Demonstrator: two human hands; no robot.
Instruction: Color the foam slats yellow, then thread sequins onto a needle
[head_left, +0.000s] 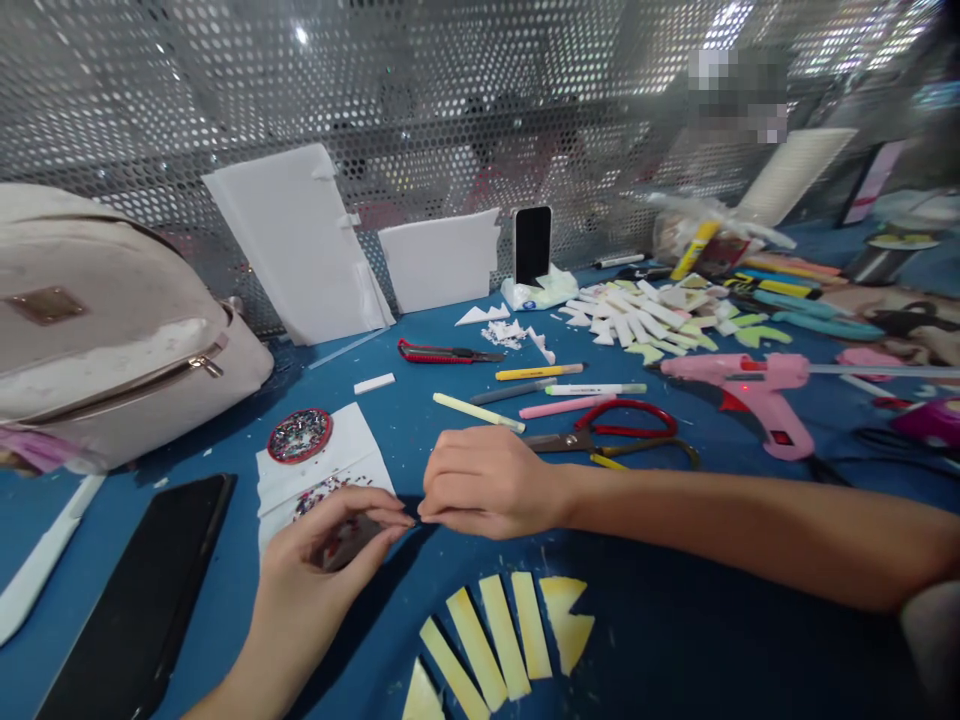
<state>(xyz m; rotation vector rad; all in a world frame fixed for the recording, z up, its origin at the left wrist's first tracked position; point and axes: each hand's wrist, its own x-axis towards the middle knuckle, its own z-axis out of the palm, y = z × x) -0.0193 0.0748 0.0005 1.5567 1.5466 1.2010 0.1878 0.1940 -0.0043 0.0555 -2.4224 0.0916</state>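
My left hand [330,560] is in a pinch, thumb against fingertips. My right hand [495,482] is closed, its fingertips almost meeting the left ones. Anything between the fingers is too small or hidden to name. Below them several pale yellow strips [504,635] lie fanned out, between a notched yellow piece [568,620] and a pointed one [422,694]. Partly behind my left hand is a white paper sheet [356,440] with loose dark and red glittery bits [330,490] and a red-rimmed glittery disc [300,436]. Red-handled scissors [574,440] lie just beyond my right hand.
Several markers [540,371], a red box cutter [446,352] and a pile of cut strips [637,315] lie farther back. A pink glue gun [750,385] sits right. At left are a backpack [120,330], a dark phone [142,600] and a white knife-shaped tool [49,560].
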